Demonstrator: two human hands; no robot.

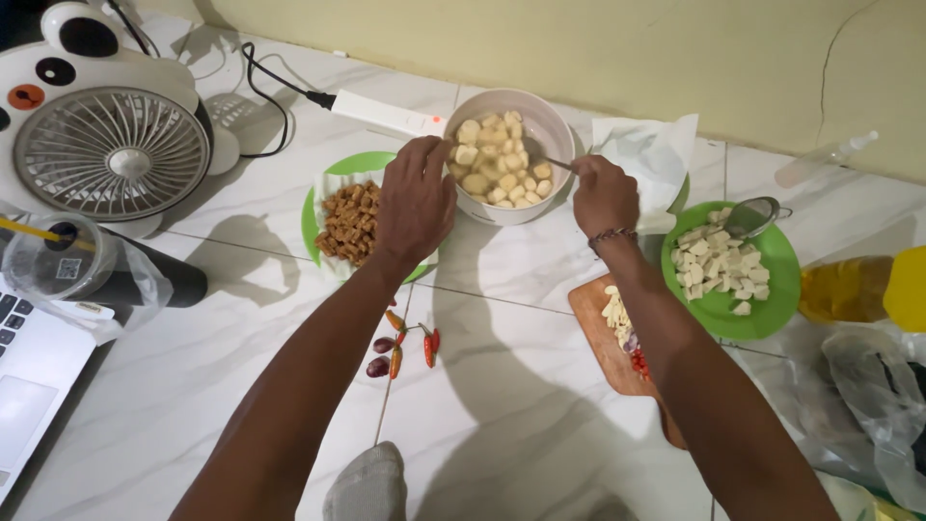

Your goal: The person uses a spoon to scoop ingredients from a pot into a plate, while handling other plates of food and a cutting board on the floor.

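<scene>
A white bowl [558,125] full of pale potato chunks in water stands on the tiled floor. My left hand [417,200] rests on its near left rim, fingers around the edge. My right hand [604,195] is closed on a thin utensil [558,164] whose tip dips into the bowl from the right. Under my left hand lies a green plate [314,208] with brown fried cubes on paper. A wooden cutting board [596,318] with sliced garlic and chopped chilli sits below my right wrist.
A green plate [772,309] of white cubes with a small strainer [753,216] is at the right, a bottle of oil [849,289] beyond it. Loose chillies and shallots [400,347] lie mid-floor. A fan [111,145], a power strip [381,114], a plastic cup [58,265] and a laptop [34,371] stand left.
</scene>
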